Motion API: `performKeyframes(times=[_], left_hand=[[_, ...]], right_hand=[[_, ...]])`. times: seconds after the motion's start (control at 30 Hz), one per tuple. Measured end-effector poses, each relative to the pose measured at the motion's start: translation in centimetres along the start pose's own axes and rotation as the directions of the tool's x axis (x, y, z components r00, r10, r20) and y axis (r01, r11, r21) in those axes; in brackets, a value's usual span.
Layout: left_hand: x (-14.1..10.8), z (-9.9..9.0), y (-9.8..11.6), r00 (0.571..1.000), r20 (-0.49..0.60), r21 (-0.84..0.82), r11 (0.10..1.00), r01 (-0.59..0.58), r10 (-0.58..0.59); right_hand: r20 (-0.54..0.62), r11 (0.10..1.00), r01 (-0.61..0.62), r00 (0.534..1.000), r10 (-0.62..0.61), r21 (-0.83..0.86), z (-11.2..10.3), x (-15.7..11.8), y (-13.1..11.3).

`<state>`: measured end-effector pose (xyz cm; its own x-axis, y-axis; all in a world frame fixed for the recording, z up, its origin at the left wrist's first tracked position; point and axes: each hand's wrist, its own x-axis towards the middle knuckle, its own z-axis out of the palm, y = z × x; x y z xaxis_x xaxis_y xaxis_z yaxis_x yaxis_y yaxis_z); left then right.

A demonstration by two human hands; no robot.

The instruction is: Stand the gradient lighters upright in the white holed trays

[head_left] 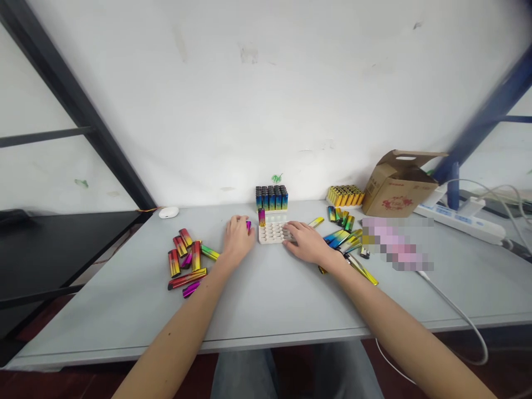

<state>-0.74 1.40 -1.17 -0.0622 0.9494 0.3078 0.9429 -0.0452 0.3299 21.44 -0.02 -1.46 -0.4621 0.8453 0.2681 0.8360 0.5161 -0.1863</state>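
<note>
My left hand is closed around a magenta metallic lighter, with only its tip showing past the fingers. My right hand rests with its fingertips on the right edge of a white holed lighter tray. One red-and-gold lighter stands upright in the tray's back left corner. Left of my left hand lies a loose heap of red-gold and magenta lighters. Right of my right hand lies a loose pile of blue-gold and yellow lighters, partly hidden by that hand.
Behind the tray stands a block of blue-topped lighters, with yellow lighters to its right. A cardboard box, power strip and blurred pink patch occupy the right. The grey table's front edge lies below my forearms.
</note>
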Motion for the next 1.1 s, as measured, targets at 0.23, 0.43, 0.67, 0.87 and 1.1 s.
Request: performKeyframes(times=[0.23,0.43,0.67,0.87,1.1], left_hand=[[0.2,-0.8,-0.3,0.996,0.077,0.114,0.993,0.043,-0.052],[0.4,-0.7,-0.4,0.996,-0.016,-0.057,0.995,0.085,-0.086],[0.4,-1.3,0.1,0.962,-0.252,-0.309,0.951,0.026,-0.109],[0.0,-2.2,1.2,0.969,-0.207,-0.537,0.843,0.000,-0.132],[-0.1,-3.2,2.5,0.971,0.174,-0.922,0.320,0.218,-0.163]], right_hand=[[0.008,1.000,0.003,1.000,-0.003,-0.001,-0.1,-0.1,0.0],[0.011,1.000,-0.002,1.000,0.002,0.005,-0.2,-0.1,-0.1],[-0.002,1.000,0.006,1.000,-0.006,0.003,-0.2,-0.1,-0.1],[-0.006,1.000,0.010,1.000,-0.010,0.001,0.0,-0.1,0.0],[-0.007,1.000,0.009,1.000,-0.009,-0.001,0.0,0.0,0.0]])
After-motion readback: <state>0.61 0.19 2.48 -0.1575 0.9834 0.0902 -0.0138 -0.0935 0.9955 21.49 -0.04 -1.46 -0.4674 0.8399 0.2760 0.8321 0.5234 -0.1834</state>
